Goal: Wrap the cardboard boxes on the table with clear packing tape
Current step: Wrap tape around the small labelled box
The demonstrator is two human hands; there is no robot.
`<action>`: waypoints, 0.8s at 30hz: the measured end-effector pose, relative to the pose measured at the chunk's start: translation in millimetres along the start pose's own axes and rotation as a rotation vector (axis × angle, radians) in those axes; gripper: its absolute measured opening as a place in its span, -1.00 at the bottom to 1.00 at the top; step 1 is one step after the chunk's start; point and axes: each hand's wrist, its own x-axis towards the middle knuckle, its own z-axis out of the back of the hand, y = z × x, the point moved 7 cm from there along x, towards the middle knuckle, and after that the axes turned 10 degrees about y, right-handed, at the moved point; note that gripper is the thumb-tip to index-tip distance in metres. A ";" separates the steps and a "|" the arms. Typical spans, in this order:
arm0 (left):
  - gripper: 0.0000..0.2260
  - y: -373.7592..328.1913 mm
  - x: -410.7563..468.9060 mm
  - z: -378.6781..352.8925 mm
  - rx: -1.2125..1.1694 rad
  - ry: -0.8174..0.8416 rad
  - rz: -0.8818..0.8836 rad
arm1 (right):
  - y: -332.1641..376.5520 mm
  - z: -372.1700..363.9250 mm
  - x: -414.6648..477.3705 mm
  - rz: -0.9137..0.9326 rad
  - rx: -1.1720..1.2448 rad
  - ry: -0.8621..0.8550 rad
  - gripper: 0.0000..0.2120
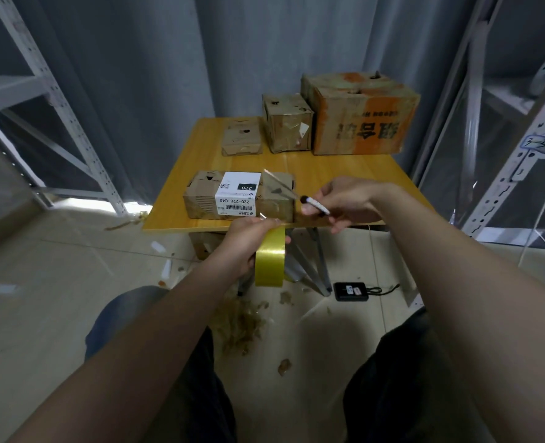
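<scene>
Tape roll (269, 262) in left hand (242, 243) before box (201, 195); right hand (348, 201) holds cutter (314, 206).

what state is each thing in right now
brown cardboard box with white label, closed, near edge of the yellow wooden table
yellow roll of packing tape, upright, partly unrolled toward that box
left-hand grip, curled round the roll
right-hand grip, pinching a small black-and-white tool
large orange-printed cardboard box, closed, at the back
</scene>
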 end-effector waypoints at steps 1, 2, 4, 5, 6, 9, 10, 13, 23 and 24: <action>-0.83 -0.1 -0.8 -0.1 -0.004 0.001 0.000 | -4.9 -3.0 -1.8 -0.057 -0.041 0.073 -0.43; -0.81 -0.6 -2.2 0.1 -0.007 0.002 -0.001 | -11.0 -4.4 -3.4 -0.115 -0.085 0.127 -0.43; -0.79 -0.6 -4.6 0.5 -0.006 0.004 0.000 | -25.3 -1.0 -6.9 -0.220 -0.167 0.161 -0.47; -0.78 -0.7 -5.5 0.3 -0.007 0.008 0.001 | -32.5 3.2 -7.9 -0.256 -0.186 0.146 -0.53; -0.78 -1.2 -6.9 0.3 -0.011 0.012 0.002 | -38.8 6.8 -8.1 -0.280 -0.189 0.125 -0.60; -0.76 -2.5 -8.6 1.0 -0.018 0.009 0.007 | -49.5 9.3 -8.9 -0.296 -0.150 0.101 -0.67; -0.75 -2.6 -8.9 1.2 -0.022 0.007 0.007 | -51.0 8.7 -9.0 -0.297 -0.137 0.104 -0.67; -0.75 -2.2 -9.6 2.3 -0.026 0.010 0.006 | -53.5 8.4 -8.1 -0.320 -0.143 0.127 -0.66; -0.79 -0.1 -9.3 1.3 -0.017 0.018 0.009 | -52.2 17.6 -8.6 -0.354 -0.209 0.099 -0.68; -0.79 0.1 -8.9 1.4 -0.017 0.022 0.012 | -49.4 17.1 -6.7 -0.347 -0.210 0.095 -0.68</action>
